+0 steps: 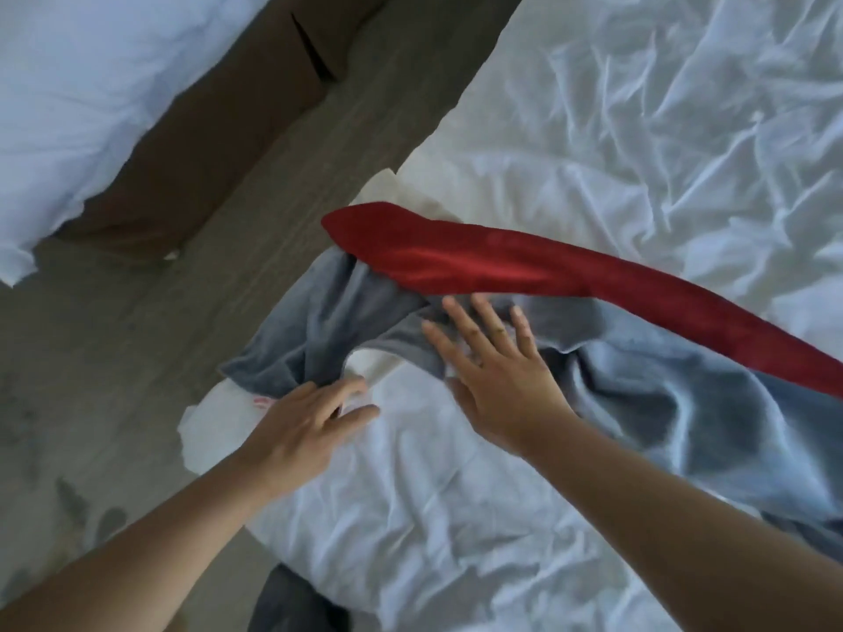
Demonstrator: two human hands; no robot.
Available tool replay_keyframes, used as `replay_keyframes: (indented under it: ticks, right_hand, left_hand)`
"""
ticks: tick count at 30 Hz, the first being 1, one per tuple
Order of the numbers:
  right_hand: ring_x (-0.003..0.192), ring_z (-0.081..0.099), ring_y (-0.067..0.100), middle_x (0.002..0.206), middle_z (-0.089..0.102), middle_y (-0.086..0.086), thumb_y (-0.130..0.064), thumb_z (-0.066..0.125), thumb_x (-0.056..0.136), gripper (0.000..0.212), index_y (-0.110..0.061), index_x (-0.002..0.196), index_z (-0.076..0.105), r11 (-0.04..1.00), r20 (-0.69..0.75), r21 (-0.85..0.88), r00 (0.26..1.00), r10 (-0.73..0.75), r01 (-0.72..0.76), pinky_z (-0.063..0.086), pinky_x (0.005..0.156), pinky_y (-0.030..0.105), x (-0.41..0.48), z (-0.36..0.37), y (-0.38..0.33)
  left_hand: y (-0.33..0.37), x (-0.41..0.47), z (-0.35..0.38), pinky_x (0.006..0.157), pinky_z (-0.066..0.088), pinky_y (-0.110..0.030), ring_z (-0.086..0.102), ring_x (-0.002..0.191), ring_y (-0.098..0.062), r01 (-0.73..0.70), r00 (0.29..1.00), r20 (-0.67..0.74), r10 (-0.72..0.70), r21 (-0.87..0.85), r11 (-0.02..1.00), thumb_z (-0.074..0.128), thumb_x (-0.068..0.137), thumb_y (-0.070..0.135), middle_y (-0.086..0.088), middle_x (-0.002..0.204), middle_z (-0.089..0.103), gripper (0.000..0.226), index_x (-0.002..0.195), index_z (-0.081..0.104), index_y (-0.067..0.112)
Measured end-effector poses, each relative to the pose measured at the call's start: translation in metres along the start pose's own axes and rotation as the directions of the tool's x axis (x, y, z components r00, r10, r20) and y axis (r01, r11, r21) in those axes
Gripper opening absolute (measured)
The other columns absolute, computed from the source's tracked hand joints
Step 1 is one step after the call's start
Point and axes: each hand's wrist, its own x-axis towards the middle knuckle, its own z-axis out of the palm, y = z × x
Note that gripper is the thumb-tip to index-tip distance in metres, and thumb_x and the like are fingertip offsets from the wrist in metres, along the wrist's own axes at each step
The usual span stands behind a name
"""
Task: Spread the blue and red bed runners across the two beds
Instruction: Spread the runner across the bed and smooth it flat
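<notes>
Blue bed runner [661, 403] bunched at near bed [410, 517] corner, red bed runner [502, 262] twisted alongside; neither spread yet. Right grip [497, 371] flat, fingers straight, pressing blue cloth. Left grip [314, 417] loosely curled at runner's end, hold unclear.

The red runner [524, 266], bunched into a narrow strip, slants from frame centre to the right edge, overlapping the crumpled blue runner [661, 403] on the wrinkled white bed [638, 107]; a second bed [68, 84] lies upper left
</notes>
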Motion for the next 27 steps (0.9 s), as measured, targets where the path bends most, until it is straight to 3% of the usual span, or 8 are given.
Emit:
replay_keyframes:
  ticks: [2, 5, 8, 10, 13, 16, 19, 27]
  right_hand:
    - [0.157, 0.009, 0.028, 0.17, 0.016, 0.003, -0.049, 0.049, 0.1, 0.072, -0.021, 0.161, 0.024, 0.999, 0.003, -0.006, 0.999, -0.042, 0.042, 0.014, 0.124, 0.057, -0.01, 0.015, -0.02]
    - [0.147, 0.038, 0.033, 0.153, 0.049, 0.01, -0.024, 0.068, 0.091, 0.06, -0.007, 0.146, 0.051, 0.998, -0.12, 0.064, 0.993, -0.004, 0.012, 0.034, 0.118, 0.055, -0.008, 0.029, -0.04]
    - [0.111, 0.062, 0.032, 0.113, 0.067, 0.009, -0.002, 0.07, 0.082, 0.052, -0.005, 0.133, 0.061, 0.985, -0.264, 0.161, 0.958, 0.109, -0.068, 0.054, 0.092, 0.05, 0.004, 0.029, -0.045]
    - [0.095, 0.064, 0.033, 0.101, 0.067, 0.009, 0.004, 0.069, 0.075, 0.058, -0.005, 0.132, 0.062, 0.979, -0.269, 0.172, 0.951, 0.152, -0.108, 0.056, 0.082, 0.046, 0.01, 0.027, -0.049]
    - [0.084, 0.061, 0.033, 0.095, 0.061, 0.009, 0.007, 0.067, 0.058, 0.067, -0.007, 0.124, 0.066, 0.987, -0.184, 0.149, 0.979, 0.093, -0.066, 0.056, 0.075, 0.045, 0.0, 0.026, -0.059]
    - [0.081, 0.057, 0.029, 0.094, 0.06, 0.004, -0.003, 0.052, 0.062, 0.063, -0.012, 0.123, 0.067, 0.995, -0.088, 0.099, 0.996, -0.019, 0.028, 0.052, 0.076, 0.042, -0.03, 0.028, -0.068]
    - [0.08, 0.059, 0.026, 0.096, 0.06, 0.002, -0.004, 0.059, 0.058, 0.066, -0.014, 0.123, 0.063, 0.994, 0.06, 0.1, 0.996, -0.061, 0.054, 0.052, 0.078, 0.041, -0.063, 0.035, -0.078]
    - [0.099, 0.061, 0.029, 0.12, 0.057, 0.009, -0.014, 0.061, 0.083, 0.068, -0.01, 0.148, 0.042, 0.999, 0.305, 0.009, 0.951, -0.042, 0.041, 0.046, 0.096, 0.041, -0.069, 0.044, -0.118]
  left_hand:
    - [-0.006, -0.012, -0.007, 0.07, 0.054, -0.04, 0.062, 0.085, -0.026, 0.06, 0.998, 0.007, -0.06, 0.03, 0.998, 0.071, 0.076, 0.0, -0.02, 0.145, 0.047, 0.066, 0.135, 0.052, 0.022]
    - [-0.008, -0.019, -0.012, 0.073, 0.055, -0.045, 0.065, 0.095, -0.032, 0.246, 0.969, 0.003, -0.247, 0.096, 0.965, 0.066, 0.089, 0.027, -0.025, 0.162, 0.029, 0.073, 0.153, 0.029, 0.023]
    - [0.004, -0.007, -0.013, 0.087, 0.051, -0.054, 0.057, 0.125, -0.041, 0.362, 0.932, -0.053, -0.358, 0.121, 0.924, 0.062, 0.091, 0.048, -0.016, 0.164, 0.032, 0.096, 0.163, 0.006, 0.021]
    - [0.016, 0.007, -0.014, 0.095, 0.047, -0.054, 0.04, 0.145, -0.04, 0.376, 0.926, -0.069, -0.371, 0.115, 0.919, 0.061, 0.089, 0.053, -0.009, 0.164, 0.035, 0.096, 0.164, 0.011, 0.02]
    - [0.031, 0.027, -0.008, 0.101, 0.045, -0.054, 0.032, 0.149, -0.041, 0.347, 0.938, -0.03, -0.346, 0.099, 0.932, 0.067, 0.086, 0.049, -0.006, 0.164, 0.034, 0.086, 0.16, 0.031, 0.023]
    - [0.041, 0.037, 0.006, 0.108, 0.037, -0.063, 0.029, 0.15, -0.043, 0.242, 0.97, 0.006, -0.244, 0.102, 0.965, 0.072, 0.081, 0.033, -0.006, 0.165, 0.033, 0.078, 0.153, 0.045, 0.027]
    - [0.048, 0.03, 0.018, 0.109, 0.034, -0.068, 0.029, 0.149, -0.047, 0.192, 0.978, 0.052, -0.201, 0.136, 0.972, 0.08, 0.071, 0.026, -0.007, 0.167, 0.03, 0.085, 0.15, 0.05, 0.03]
    - [0.057, -0.012, 0.02, 0.117, 0.011, -0.075, -0.014, 0.155, -0.043, 0.178, 0.944, 0.252, -0.215, 0.159, 0.971, 0.068, 0.077, 0.039, 0.004, 0.172, -0.013, 0.097, 0.161, 0.021, 0.038]
